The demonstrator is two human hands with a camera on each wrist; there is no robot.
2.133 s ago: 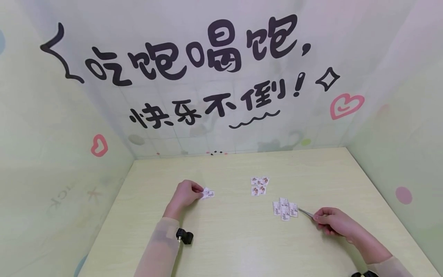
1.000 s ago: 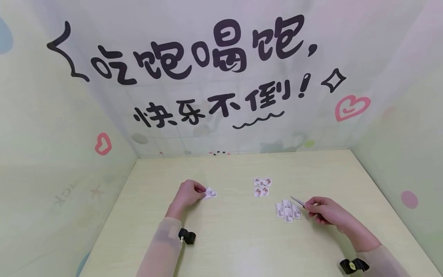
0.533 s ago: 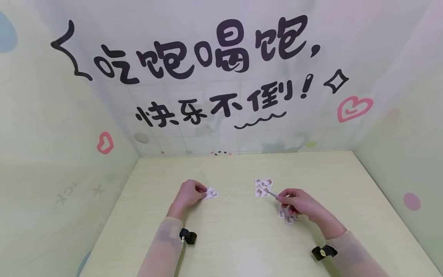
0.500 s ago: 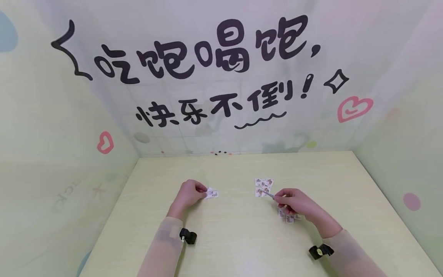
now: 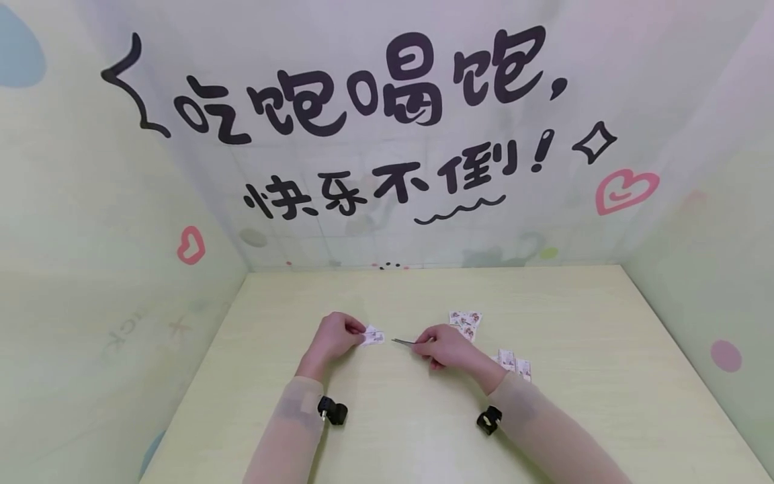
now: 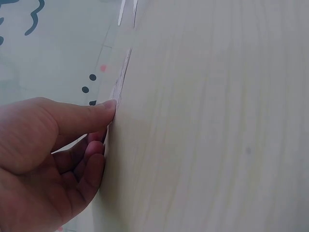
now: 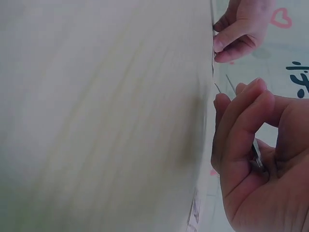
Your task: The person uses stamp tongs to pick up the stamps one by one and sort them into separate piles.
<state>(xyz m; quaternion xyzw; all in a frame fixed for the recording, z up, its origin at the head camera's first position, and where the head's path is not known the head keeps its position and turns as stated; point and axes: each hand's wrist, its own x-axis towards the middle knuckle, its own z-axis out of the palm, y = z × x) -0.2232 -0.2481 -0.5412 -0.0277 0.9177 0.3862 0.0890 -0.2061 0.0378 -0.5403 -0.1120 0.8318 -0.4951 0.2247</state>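
At the left middle of the table, my left hand (image 5: 332,336) pinches the near edge of a few small printed paper pieces (image 5: 375,336) between thumb and fingers. They show almost edge-on in the left wrist view, beside the thumb tip. Thin metal tweezers (image 5: 404,342) are held in my right hand (image 5: 446,346), pointing left toward those pieces, a short gap away. Their two prongs stand apart in the right wrist view, and I see nothing between them. The fingers of the right hand (image 7: 256,145) curl round the tweezers there.
A group of printed paper pieces (image 5: 467,324) lies behind the right hand, partly covered by it. Another group (image 5: 515,365) lies nearer, partly hidden by the right forearm. A printed wall cloth (image 5: 314,228) rises behind the table (image 5: 411,417).
My right hand has moved left with the tweezers, from the nearer right group, past the farther one, toward the pieces at my left hand. The left hand stays at its pieces.
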